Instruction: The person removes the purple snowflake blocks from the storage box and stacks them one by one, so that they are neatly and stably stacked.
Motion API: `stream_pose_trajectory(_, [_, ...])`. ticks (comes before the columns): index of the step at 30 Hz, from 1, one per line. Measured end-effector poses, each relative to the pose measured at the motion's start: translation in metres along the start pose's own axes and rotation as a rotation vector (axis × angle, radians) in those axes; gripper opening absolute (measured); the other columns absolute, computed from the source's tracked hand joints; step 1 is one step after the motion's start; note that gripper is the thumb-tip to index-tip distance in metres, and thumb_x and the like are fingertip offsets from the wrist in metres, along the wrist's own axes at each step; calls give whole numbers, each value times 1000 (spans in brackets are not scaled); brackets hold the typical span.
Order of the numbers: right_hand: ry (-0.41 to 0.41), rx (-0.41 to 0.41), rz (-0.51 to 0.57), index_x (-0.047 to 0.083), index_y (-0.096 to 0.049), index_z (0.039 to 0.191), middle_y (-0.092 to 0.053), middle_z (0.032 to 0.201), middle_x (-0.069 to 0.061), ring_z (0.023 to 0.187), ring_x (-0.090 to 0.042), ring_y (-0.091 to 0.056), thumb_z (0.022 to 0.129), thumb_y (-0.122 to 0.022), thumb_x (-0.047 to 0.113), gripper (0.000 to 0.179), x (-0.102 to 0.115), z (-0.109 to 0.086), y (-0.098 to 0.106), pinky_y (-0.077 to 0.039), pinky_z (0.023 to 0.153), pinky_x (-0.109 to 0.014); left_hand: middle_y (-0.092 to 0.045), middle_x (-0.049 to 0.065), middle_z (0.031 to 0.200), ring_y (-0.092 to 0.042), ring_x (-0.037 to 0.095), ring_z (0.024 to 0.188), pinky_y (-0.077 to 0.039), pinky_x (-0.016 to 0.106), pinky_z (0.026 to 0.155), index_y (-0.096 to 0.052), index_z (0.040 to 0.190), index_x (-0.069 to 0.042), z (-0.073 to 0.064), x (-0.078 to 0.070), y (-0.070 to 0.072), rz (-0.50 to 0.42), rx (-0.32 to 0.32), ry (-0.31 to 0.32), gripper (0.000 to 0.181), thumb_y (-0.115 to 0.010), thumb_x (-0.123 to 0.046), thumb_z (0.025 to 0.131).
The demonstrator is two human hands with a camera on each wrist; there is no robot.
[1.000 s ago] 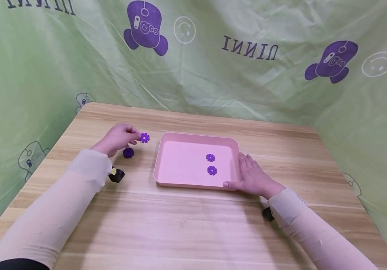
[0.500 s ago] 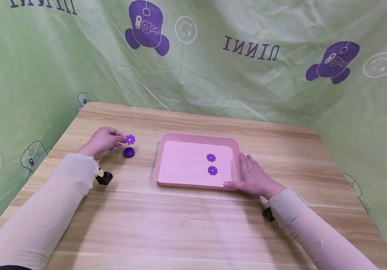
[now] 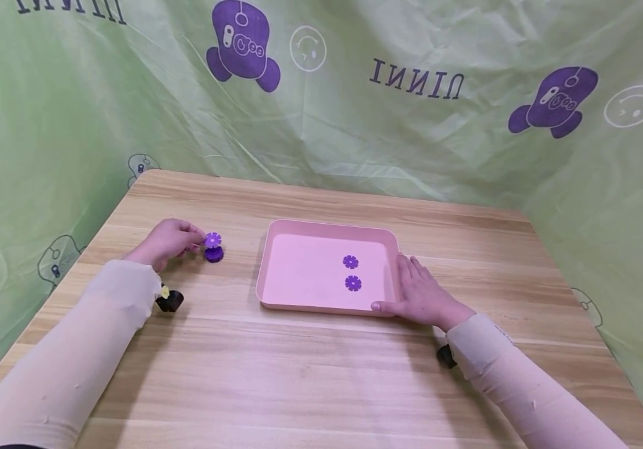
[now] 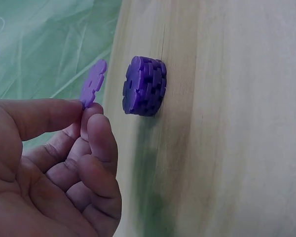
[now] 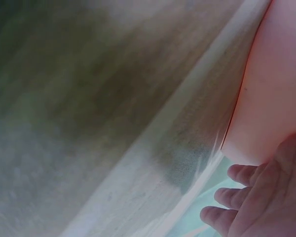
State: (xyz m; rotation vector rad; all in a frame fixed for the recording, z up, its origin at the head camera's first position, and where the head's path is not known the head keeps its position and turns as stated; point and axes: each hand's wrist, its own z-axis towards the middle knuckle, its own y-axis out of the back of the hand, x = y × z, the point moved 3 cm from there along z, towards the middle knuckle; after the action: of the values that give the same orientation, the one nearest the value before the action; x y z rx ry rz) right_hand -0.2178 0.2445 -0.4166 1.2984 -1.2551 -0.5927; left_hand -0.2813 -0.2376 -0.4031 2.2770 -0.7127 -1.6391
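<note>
Between thumb and forefinger my left hand (image 3: 168, 241) pinches the edge of a purple notched snowflake disc (image 3: 212, 240). That disc is held just above a short stack of darker purple snowflake discs (image 3: 214, 254) on the table. In the left wrist view a gap shows between the held disc (image 4: 93, 83) and the stack (image 4: 143, 86). My right hand (image 3: 425, 298) rests against the right end of a pink tray (image 3: 299, 307), fingers extended along its side and thumb at the front rim. Two purple snowflake discs (image 3: 352, 272) lie apart inside the tray, toward its right.
The wooden table (image 3: 299, 374) meets a green printed curtain (image 3: 343, 143) behind and at both sides. A black wrist device (image 3: 170, 300) hangs under the left sleeve, another black device (image 3: 446, 357) under the right.
My left hand has moved left, away from the tray, and then lowered the pinched disc toward the stack. The right hand, tray and its two discs stay in place.
</note>
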Motion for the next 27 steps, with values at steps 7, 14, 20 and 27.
stream_pose_trajectory(7, [5, -6, -21, -18, -7, 155, -11, 163, -38, 149, -56, -10, 88, -68, 67, 124, -1, 1, -1, -10, 122, -62, -66, 1, 84, -56, 13, 73, -47, 25, 61, -57, 124, 13, -1, 3, -1, -8, 29, 11, 29, -56, -10, 105])
stream_pose_trajectory(14, [4, -5, -26, -19, -8, 155, -12, 162, -38, 149, -56, -11, 88, -68, 66, 123, -1, 2, -3, -11, 122, -62, -65, 0, 81, -56, 12, 72, -47, 25, 61, -57, 123, 13, -1, 6, -2, -16, 45, 23, 28, -55, -10, 106])
stream_pose_trajectory(20, [9, -8, -20, -20, -8, 154, -12, 162, -39, 149, -57, -12, 88, -69, 66, 124, 1, 4, -3, -11, 122, -62, -65, 1, 83, -58, 13, 73, -47, 24, 61, -57, 123, 13, -2, 10, -1, -5, 37, 24, 29, -55, -10, 105])
stream_pose_trajectory(27, [5, -4, -6, -19, -7, 155, -10, 163, -38, 149, -57, -9, 88, -69, 65, 124, -1, 4, -4, -9, 122, -61, -66, 1, 84, -59, 14, 76, -49, 25, 65, -59, 122, 12, 0, 12, -1, 9, 32, 13, 29, -56, -11, 105])
